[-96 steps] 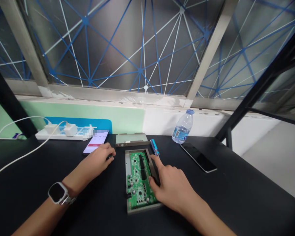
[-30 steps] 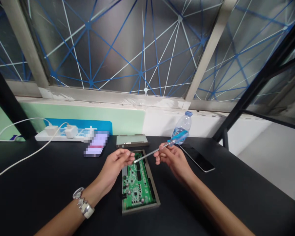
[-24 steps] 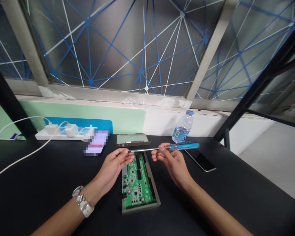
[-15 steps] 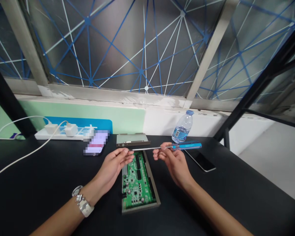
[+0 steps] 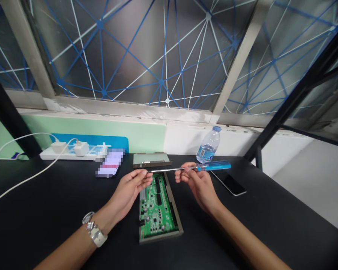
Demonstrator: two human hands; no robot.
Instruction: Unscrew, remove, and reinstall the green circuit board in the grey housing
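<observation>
1. At the centre of the frame, a screwdriver [image 5: 214,166] with a clear and blue handle is held nearly level above a black table [image 5: 59,202]; its handle is to the right, its metal shaft points left.
2. Right of centre, the right hand [image 5: 199,185] pinches the screwdriver between thumb and forefinger, near where handle meets shaft; the other fingers curl loosely below.
3. Left of centre, the left hand [image 5: 131,191] has thumb and forefinger pressed together right at the shaft's tip; what lies between them is too small to tell. A silver band [image 5: 98,237] circles that wrist.
4. At lower centre, a green circuit board [image 5: 154,212] lies in a shallow grey metal case [image 5: 162,238]. Just above it in the frame is a flat grey metal cover [image 5: 152,159].
5. At middle left, a phone with a pixelated screen [image 5: 111,163] lies near a power strip [image 5: 47,154] holding white chargers [image 5: 81,149].
6. At middle right, a blue-capped water bottle [image 5: 208,145] stands near a dark-screened phone [image 5: 229,183].
7. Across the top, blue and white lines cross a window [image 5: 129,56].
</observation>
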